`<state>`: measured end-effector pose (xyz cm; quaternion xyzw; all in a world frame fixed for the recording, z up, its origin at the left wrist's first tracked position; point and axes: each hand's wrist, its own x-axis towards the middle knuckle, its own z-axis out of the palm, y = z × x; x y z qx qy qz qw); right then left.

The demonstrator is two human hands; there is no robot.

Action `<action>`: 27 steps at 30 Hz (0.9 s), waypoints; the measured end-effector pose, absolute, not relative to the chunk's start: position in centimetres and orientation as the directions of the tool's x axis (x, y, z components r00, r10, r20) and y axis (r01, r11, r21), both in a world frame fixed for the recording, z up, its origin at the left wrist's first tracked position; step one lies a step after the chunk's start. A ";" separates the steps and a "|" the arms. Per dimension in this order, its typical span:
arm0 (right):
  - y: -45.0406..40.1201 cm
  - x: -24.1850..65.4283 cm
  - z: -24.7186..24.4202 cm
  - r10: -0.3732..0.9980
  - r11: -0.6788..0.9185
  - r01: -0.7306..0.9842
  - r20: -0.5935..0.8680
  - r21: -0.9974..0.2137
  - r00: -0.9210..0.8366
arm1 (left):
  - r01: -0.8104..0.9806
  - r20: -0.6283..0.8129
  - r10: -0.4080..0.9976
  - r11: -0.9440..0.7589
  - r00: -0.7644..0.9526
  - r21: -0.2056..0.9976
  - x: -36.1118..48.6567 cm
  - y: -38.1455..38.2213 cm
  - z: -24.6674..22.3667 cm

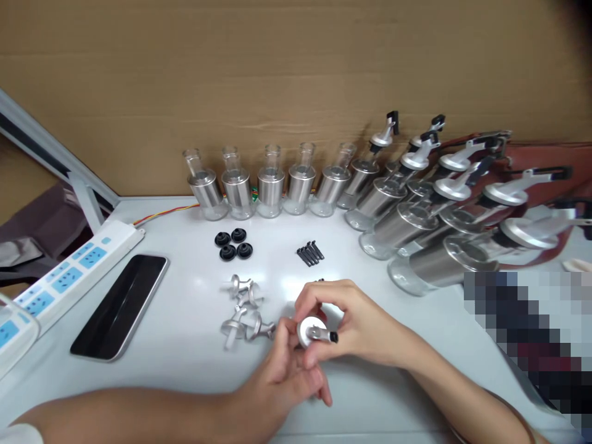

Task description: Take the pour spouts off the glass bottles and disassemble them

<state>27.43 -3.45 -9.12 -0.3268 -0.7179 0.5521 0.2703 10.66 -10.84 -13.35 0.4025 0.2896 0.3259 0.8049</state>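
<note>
Near the front middle of the table, my right hand (345, 314) pinches a silver pourer spout (312, 333) with a black tip by its round cap. My left hand (293, 370) is curled beneath and beside the spout, its fingers touching the underside; what they grip there is partly hidden. Several loose silver spouts (235, 328) lie just left of my hands. Behind those, black stoppers (227, 251) form a small group. Slim black caps (310, 253) lie side by side beyond my right hand.
Glass bottles with metal sleeves (271, 186) line the cardboard wall. More bottles, with spouts fitted (414, 219), crowd the right, before a red-brown bag (548, 160). A phone (121, 307) and a power strip (67, 280) lie left. The lower right is pixelated.
</note>
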 end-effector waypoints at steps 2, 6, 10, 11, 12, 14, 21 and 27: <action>-3.4 27.4 -9.1 0.749 0.162 0.136 0.032 -0.977 -0.662 | -0.296 -0.214 0.761 0.472 0.612 0.831 10.7 -10.8 -13.3; -3.5 27.2 -9.1 0.694 0.231 0.052 0.127 -0.972 -0.709 | -0.287 -0.209 0.770 0.453 0.603 0.844 10.8 -10.5 -13.1; -3.7 27.1 -9.0 0.710 0.285 0.189 0.074 -0.940 -0.701 | -0.262 -0.204 0.769 0.435 0.605 0.862 10.8 -10.4 -12.9; -3.7 27.1 -8.9 0.718 0.257 0.211 0.040 -0.943 -0.695 | -0.255 -0.203 0.770 0.429 0.604 0.867 10.8 -10.4 -12.8; -3.7 27.2 -8.8 0.724 0.224 0.215 0.015 -0.951 -0.690 | -0.246 -0.200 0.772 0.419 0.603 0.874 10.8 -10.4 -12.8; -3.6 27.5 -8.5 0.728 0.194 0.211 -0.003 -0.958 -0.685 | -0.234 -0.193 0.770 0.405 0.608 0.884 10.7 -10.5 -12.9; -3.5 27.7 -7.9 0.696 0.486 0.303 0.153 -0.820 -0.701 | -0.172 -0.195 0.774 0.364 0.602 0.915 10.5 -10.4 -12.7; -3.8 27.5 -8.5 0.683 0.520 0.298 0.181 -0.800 -0.707 | -0.042 -0.203 0.761 0.290 0.617 0.956 10.4 -10.3 -12.2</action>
